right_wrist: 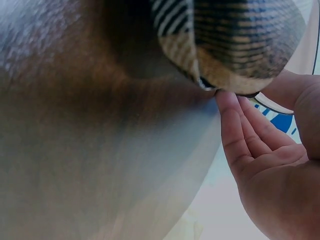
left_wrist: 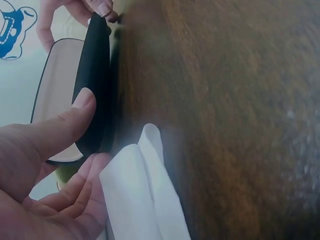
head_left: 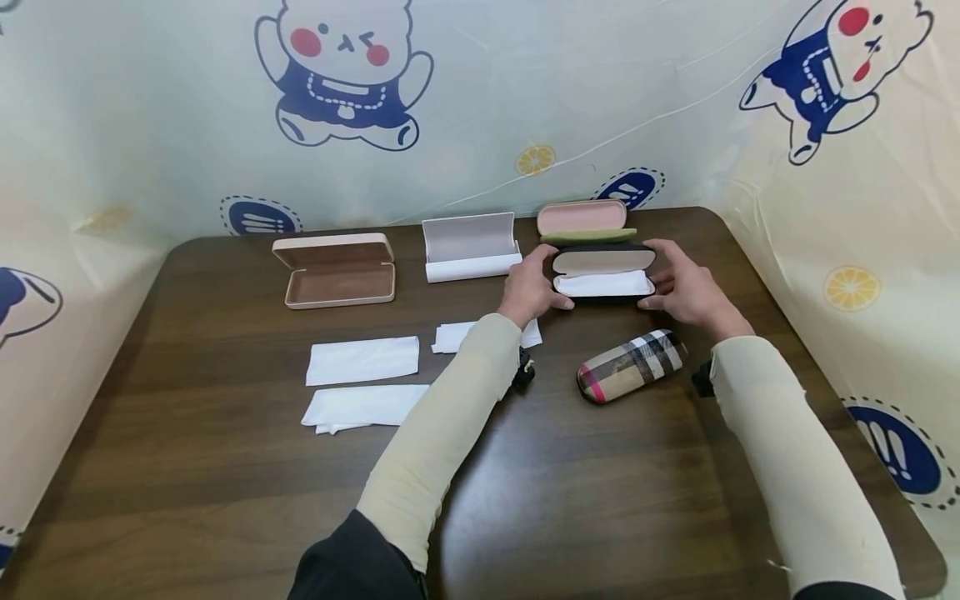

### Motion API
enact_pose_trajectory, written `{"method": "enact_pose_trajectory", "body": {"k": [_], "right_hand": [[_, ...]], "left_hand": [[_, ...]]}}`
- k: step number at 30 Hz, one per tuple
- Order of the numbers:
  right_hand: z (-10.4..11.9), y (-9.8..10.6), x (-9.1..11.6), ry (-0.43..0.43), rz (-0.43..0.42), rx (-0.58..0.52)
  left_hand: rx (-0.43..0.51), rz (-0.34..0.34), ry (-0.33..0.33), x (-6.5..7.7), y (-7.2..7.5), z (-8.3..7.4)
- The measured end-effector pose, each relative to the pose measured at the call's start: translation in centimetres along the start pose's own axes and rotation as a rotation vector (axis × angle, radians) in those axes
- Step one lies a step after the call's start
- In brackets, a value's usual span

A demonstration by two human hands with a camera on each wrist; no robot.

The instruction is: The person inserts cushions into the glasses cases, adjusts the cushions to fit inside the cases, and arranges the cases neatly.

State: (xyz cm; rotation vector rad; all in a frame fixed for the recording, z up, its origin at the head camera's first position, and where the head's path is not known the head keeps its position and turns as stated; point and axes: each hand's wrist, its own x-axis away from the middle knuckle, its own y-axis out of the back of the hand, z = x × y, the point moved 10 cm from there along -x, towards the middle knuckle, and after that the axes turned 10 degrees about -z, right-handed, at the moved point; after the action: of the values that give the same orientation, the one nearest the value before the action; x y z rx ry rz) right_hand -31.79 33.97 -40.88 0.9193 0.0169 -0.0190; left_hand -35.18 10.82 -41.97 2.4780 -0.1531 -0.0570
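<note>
An open black glasses case (head_left: 603, 262) with a pale lining stands at the back right, a folded white cloth (head_left: 604, 285) lying in its lower half. My left hand (head_left: 529, 287) holds the case's left end. In the left wrist view, the left thumb (left_wrist: 85, 102) presses the black front wall (left_wrist: 95, 75). At the other end, my right hand (head_left: 688, 287) grips the case between thumb and fingers. Nearer to me lies a closed plaid glasses case (head_left: 632, 367). In the right wrist view this plaid case (right_wrist: 235, 40) hides most of the black one and the right fingertips.
Behind the black case stands an open pink-lined green case (head_left: 582, 218). Left of it are an open white case (head_left: 472, 246) and an open brown-lined case (head_left: 341, 283). White cloths (head_left: 363, 361) lie on the wooden table (head_left: 225, 467), one partly under my left forearm.
</note>
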Motion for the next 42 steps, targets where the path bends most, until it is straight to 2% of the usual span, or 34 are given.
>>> {"method": "enact_pose_trajectory", "body": {"k": [7,14,18,27,38,42], "right_hand": [[-0.03,-0.06,0.04,-0.009,0.002,-0.018],[0.06,0.6,0.22,0.009,-0.067,-0.023],[0.09,0.53,0.28,0.0,-0.064,-0.01],[-0.15,0.37,0.43,-0.03,-0.054,0.013],[-0.07,0.03,0.71,-0.021,-0.069,0.038],[-0.05,0.04,0.94,-0.03,-0.052,0.045]], "left_hand": [[0.004,-0.003,0.036,-0.05,0.02,0.31],[0.047,-0.043,0.017,-0.06,0.58,0.01],[0.039,-0.051,0.015,-0.15,0.74,-0.01],[-0.025,0.012,0.019,0.12,0.27,-0.02],[-0.031,0.02,0.005,0.62,0.58,-0.07],[-0.031,0.042,-0.009,0.81,0.59,-0.11]]}}
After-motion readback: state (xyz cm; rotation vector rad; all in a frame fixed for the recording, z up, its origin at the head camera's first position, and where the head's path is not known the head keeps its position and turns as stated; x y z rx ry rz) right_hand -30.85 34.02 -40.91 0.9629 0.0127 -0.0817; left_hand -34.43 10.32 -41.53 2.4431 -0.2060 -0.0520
